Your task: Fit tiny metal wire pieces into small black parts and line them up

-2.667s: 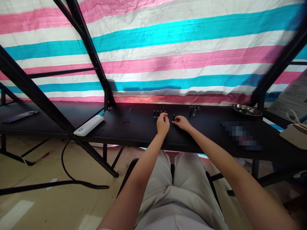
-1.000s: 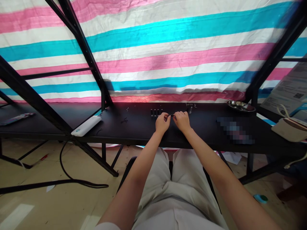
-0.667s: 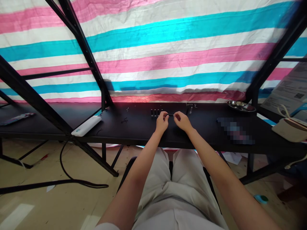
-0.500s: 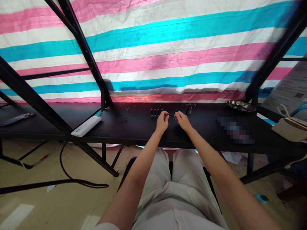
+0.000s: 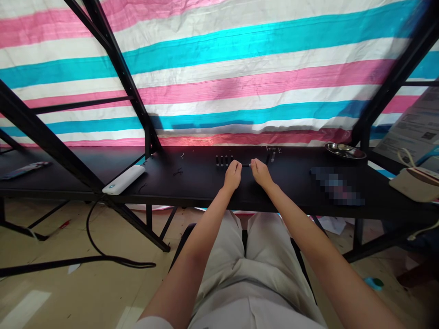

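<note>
Both my hands rest on the black table (image 5: 192, 183) with fingers curled. My left hand (image 5: 232, 174) and my right hand (image 5: 260, 172) pinch the two ends of a small black rod-like part (image 5: 245, 165) that spans the gap between them. A row of several small black upright parts (image 5: 222, 160) stands just left of my left hand. Another small cluster of dark parts (image 5: 271, 156) lies beyond my right hand.
A white power bank (image 5: 124, 180) lies at the table's left front edge. A metal dish (image 5: 345, 151) sits at the back right, a beige pouch (image 5: 414, 182) further right. Black frame bars (image 5: 116, 68) slant across the left. A cable (image 5: 103, 256) trails on the floor.
My hands came together on the small black part, lifted it slightly, and now sit lower on the table, still holding its ends. The camera shifted a little.
</note>
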Action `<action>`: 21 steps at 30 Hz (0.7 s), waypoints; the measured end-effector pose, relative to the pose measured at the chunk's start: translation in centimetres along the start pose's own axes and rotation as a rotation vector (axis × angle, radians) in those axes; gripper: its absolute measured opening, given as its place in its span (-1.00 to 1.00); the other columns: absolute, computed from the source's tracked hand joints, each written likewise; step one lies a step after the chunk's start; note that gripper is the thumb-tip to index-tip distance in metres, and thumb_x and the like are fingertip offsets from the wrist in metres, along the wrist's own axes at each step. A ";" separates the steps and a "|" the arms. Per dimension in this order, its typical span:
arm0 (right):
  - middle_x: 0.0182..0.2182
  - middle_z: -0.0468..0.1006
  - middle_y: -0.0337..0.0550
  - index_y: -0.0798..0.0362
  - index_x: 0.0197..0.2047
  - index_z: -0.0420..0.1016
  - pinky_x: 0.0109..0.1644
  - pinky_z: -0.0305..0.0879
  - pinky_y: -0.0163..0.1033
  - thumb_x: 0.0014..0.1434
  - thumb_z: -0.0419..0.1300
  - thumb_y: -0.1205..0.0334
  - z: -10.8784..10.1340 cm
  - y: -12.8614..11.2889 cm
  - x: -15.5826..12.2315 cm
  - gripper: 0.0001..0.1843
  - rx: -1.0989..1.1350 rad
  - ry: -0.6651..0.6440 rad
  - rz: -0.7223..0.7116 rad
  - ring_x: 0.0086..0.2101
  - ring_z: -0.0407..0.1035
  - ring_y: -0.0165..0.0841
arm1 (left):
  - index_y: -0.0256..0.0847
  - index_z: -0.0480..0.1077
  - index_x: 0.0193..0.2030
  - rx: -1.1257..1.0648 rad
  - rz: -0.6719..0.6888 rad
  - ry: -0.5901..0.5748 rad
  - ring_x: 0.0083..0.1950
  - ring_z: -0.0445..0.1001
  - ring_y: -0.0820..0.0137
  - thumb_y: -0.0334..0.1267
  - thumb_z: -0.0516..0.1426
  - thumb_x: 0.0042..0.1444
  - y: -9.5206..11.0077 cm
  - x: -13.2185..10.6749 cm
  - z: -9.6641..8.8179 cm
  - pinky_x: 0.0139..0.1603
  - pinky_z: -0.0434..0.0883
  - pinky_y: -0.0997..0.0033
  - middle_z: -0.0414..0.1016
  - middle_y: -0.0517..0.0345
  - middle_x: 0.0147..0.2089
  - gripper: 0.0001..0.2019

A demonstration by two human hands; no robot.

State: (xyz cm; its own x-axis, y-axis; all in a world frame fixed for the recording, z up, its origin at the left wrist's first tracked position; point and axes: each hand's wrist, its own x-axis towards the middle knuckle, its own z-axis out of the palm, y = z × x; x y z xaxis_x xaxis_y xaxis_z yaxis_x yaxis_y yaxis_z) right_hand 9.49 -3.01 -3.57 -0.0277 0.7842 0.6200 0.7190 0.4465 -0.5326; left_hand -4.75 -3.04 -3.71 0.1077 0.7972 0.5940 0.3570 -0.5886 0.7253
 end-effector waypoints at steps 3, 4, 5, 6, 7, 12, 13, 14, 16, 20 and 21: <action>-0.51 0.25 -0.18 -0.04 -0.48 0.08 -0.26 0.14 -0.26 0.28 -0.33 -0.04 0.1 0.0 -0.1 -0.58 -0.004 0.007 -0.013 -0.44 0.18 -0.36 | -0.20 0.21 -0.46 0.012 0.001 0.024 -0.38 0.28 0.45 -0.22 -0.10 0.26 0.1 -0.1 0.0 -0.27 0.27 0.44 0.26 0.18 -0.44 -0.72; -0.50 0.25 -0.18 -0.04 -0.47 0.08 -0.25 0.14 -0.26 0.28 -0.33 -0.04 0.1 0.0 -0.1 -0.58 -0.002 0.008 -0.017 -0.43 0.18 -0.36 | -0.20 0.21 -0.47 0.015 -0.001 0.031 -0.38 0.28 0.45 -0.21 -0.11 0.27 0.1 -0.1 0.0 -0.27 0.28 0.43 0.26 0.18 -0.45 -0.71; -0.49 0.25 -0.18 -0.04 -0.47 0.09 -0.25 0.14 -0.27 0.28 -0.33 -0.05 0.1 0.0 -0.1 -0.58 0.002 0.005 -0.021 -0.43 0.18 -0.36 | -0.20 0.21 -0.48 0.016 -0.005 0.037 -0.39 0.28 0.44 -0.21 -0.11 0.27 0.1 -0.1 0.0 -0.27 0.27 0.42 0.26 0.17 -0.46 -0.69; -0.49 0.26 -0.18 -0.04 -0.46 0.09 -0.24 0.15 -0.27 0.28 -0.34 -0.05 0.1 0.0 -0.1 -0.58 0.007 0.000 -0.026 -0.42 0.19 -0.36 | -0.20 0.20 -0.49 0.017 -0.009 0.042 -0.40 0.28 0.44 -0.20 -0.12 0.28 0.1 -0.1 0.0 -0.27 0.27 0.41 0.25 0.17 -0.47 -0.68; -0.48 0.26 -0.18 -0.04 -0.46 0.10 -0.23 0.15 -0.28 0.28 -0.33 -0.05 0.1 0.0 -0.1 -0.58 0.013 -0.006 -0.032 -0.41 0.20 -0.36 | -0.20 0.18 -0.50 0.017 -0.012 0.048 -0.41 0.27 0.43 -0.20 -0.13 0.28 0.1 -0.1 0.0 -0.27 0.26 0.41 0.24 0.17 -0.48 -0.67; -0.44 0.28 -0.17 -0.02 -0.42 0.15 -0.24 0.15 -0.28 0.29 -0.28 0.01 0.2 0.0 -0.2 -0.63 0.058 -0.001 -0.061 -0.40 0.21 -0.37 | -0.18 0.12 -0.53 0.031 0.002 0.084 -0.44 0.22 0.44 -0.17 -0.16 0.29 0.2 0.0 -0.1 -0.30 0.22 0.42 0.18 0.20 -0.52 -0.64; -0.43 0.29 -0.17 -0.02 -0.40 0.16 -0.24 0.15 -0.29 0.29 -0.26 0.02 0.3 0.0 -0.3 -0.64 0.076 0.006 -0.066 -0.40 0.21 -0.37 | -0.18 0.11 -0.53 0.033 0.007 0.089 -0.44 0.22 0.45 -0.16 -0.17 0.29 0.2 0.0 -0.1 -0.31 0.21 0.42 0.18 0.20 -0.53 -0.64; -0.43 0.28 -0.18 -0.02 -0.39 0.16 -0.24 0.15 -0.29 0.29 -0.25 0.01 0.4 0.0 -0.3 -0.65 0.097 0.015 -0.073 -0.39 0.21 -0.38 | -0.18 0.11 -0.54 0.033 0.012 0.094 -0.45 0.22 0.45 -0.15 -0.17 0.29 0.2 0.0 -0.1 -0.32 0.21 0.43 0.17 0.20 -0.53 -0.63; -0.43 0.26 -0.20 -0.01 -0.37 0.17 -0.25 0.15 -0.29 0.29 -0.22 0.01 0.6 0.2 -0.3 -0.67 0.139 0.037 -0.093 -0.40 0.20 -0.39 | -0.19 0.11 -0.54 0.031 0.022 0.105 -0.45 0.21 0.45 -0.15 -0.18 0.29 0.2 0.0 -0.2 -0.33 0.20 0.43 0.17 0.21 -0.53 -0.63; -0.43 0.24 -0.24 -0.01 -0.34 0.17 -0.28 0.14 -0.30 0.28 -0.17 0.03 0.8 0.2 -0.3 -0.72 0.178 0.059 -0.123 -0.42 0.18 -0.40 | -0.19 0.12 -0.53 0.017 0.021 0.126 -0.46 0.20 0.46 -0.13 -0.18 0.29 0.1 0.0 -0.2 -0.34 0.18 0.45 0.17 0.22 -0.54 -0.62; -0.43 0.24 -0.24 -0.01 -0.34 0.17 -0.28 0.13 -0.30 0.28 -0.17 0.04 0.8 0.2 -0.4 -0.73 0.177 0.059 -0.124 -0.42 0.18 -0.40 | -0.19 0.12 -0.53 0.008 0.014 0.135 -0.46 0.20 0.46 -0.13 -0.17 0.29 0.1 0.0 -0.2 -0.35 0.17 0.45 0.17 0.22 -0.54 -0.62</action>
State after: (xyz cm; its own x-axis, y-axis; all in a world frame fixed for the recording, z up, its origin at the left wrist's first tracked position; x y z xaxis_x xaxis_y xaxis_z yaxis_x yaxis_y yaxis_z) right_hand 9.06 -2.87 -4.35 -0.0642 0.6945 0.7166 0.5790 0.6108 -0.5401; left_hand -4.91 -3.09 -3.57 -0.0125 0.7634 0.6458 0.3633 -0.5983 0.7142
